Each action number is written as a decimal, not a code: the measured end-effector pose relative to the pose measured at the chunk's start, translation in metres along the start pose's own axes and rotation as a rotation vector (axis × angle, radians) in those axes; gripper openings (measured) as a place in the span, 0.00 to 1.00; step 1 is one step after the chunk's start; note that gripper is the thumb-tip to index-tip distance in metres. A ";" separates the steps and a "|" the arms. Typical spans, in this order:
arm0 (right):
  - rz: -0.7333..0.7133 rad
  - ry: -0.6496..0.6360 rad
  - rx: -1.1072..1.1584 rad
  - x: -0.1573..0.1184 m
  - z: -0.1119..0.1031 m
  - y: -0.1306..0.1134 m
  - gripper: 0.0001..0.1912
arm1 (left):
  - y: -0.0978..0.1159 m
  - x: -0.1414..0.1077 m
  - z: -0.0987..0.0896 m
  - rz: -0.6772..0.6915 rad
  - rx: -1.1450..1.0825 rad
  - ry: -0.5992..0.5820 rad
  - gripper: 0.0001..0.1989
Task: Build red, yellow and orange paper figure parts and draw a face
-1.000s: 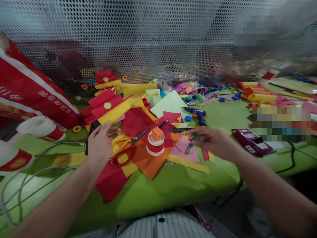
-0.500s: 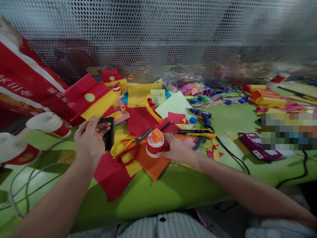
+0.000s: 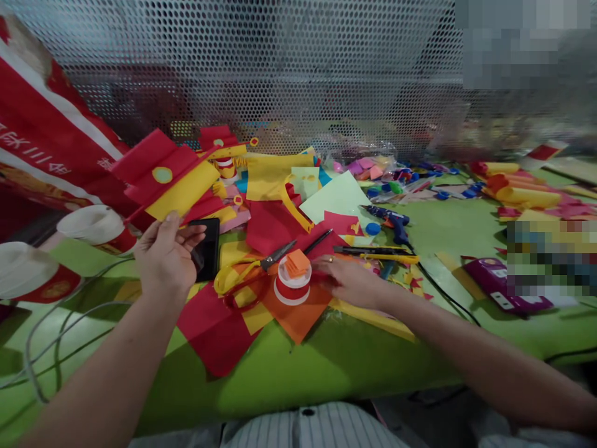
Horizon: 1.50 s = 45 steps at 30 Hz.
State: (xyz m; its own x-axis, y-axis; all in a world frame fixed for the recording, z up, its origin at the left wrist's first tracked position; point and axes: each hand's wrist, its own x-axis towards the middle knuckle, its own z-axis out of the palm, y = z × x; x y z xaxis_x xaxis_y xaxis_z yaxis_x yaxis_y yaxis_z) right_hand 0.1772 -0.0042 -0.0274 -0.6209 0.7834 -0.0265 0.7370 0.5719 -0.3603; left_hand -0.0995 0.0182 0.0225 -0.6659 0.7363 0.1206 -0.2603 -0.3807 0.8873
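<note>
Pinched between the thumb and fingers of my left hand (image 3: 168, 252) is the lower edge of a red-and-yellow foam hat (image 3: 173, 174) with a pale round patch. My right hand (image 3: 347, 279) lies just right of a small red-and-white paper cup (image 3: 291, 285), its fingers apart and not wrapped round it. Folded orange squares (image 3: 297, 262) rest on top of that cup, which stands on an orange sheet (image 3: 298, 323). Left of the cup lie scissors (image 3: 242, 280) with yellow and red handles. A black phone (image 3: 212, 242) is partly behind my left hand.
Two paper cups (image 3: 96, 227) lie tipped at the left near grey cables. A glue gun (image 3: 392, 221) and a utility knife (image 3: 373, 251) lie right of centre. A purple packet (image 3: 506, 286) is farther right. A perforated metal screen (image 3: 298, 74) rises behind the green table (image 3: 373, 367).
My right hand has let go of the small cup and drawn slightly to its right. My left hand still holds the hat. The view has shifted a little.
</note>
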 end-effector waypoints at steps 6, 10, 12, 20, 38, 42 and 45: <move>0.005 0.057 -0.319 0.029 -0.022 0.022 0.19 | -0.010 -0.009 0.001 -0.031 -0.013 -0.062 0.15; -0.074 0.001 -0.398 0.058 -0.019 0.024 0.20 | -0.016 -0.014 0.001 -0.091 0.000 -0.092 0.14; -0.089 -0.035 -0.404 0.069 -0.017 0.023 0.21 | -0.017 -0.017 0.002 -0.120 0.006 -0.098 0.13; -0.018 -0.085 -0.426 0.095 -0.017 0.024 0.16 | -0.018 -0.020 0.003 -0.158 0.000 -0.119 0.12; 0.018 -0.017 -0.313 0.083 -0.033 0.027 0.17 | -0.003 -0.003 -0.003 -0.129 0.015 -0.057 0.12; 0.132 0.029 -0.239 0.049 -0.051 0.039 0.15 | -0.015 -0.009 -0.003 -0.264 0.101 -0.136 0.11; 0.214 0.018 -0.156 0.025 -0.055 0.046 0.13 | -0.031 -0.016 -0.006 -0.360 0.161 -0.222 0.11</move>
State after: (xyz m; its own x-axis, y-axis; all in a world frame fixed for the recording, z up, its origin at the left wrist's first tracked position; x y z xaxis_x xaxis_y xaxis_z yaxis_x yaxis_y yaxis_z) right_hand 0.2101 0.0549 0.0065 -0.4428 0.8939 -0.0690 0.8841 0.4225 -0.1997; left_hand -0.0846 0.0152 -0.0095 -0.3819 0.9148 -0.1317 -0.3238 0.0010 0.9461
